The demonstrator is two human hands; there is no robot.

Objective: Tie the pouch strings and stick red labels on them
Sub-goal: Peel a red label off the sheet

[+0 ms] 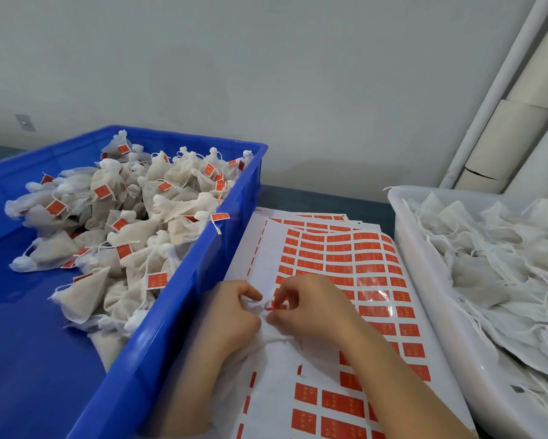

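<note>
A white pouch (272,346) lies on the sticker sheet (374,280) under both hands. My left hand (234,315) grips its gathered neck and string. Close to the right, my right hand (310,305) pinches a small red label (274,307) at the string between the two hands. The sheet holds rows of red labels, with several spots peeled bare. Most of the pouch is hidden by my hands and wrists.
A blue crate (184,296) at the left holds several tied pouches with red labels (139,223). A white bin (424,280) at the right holds several untied pouches (504,264). A grey wall stands behind, with cardboard tubes (513,128) at the far right.
</note>
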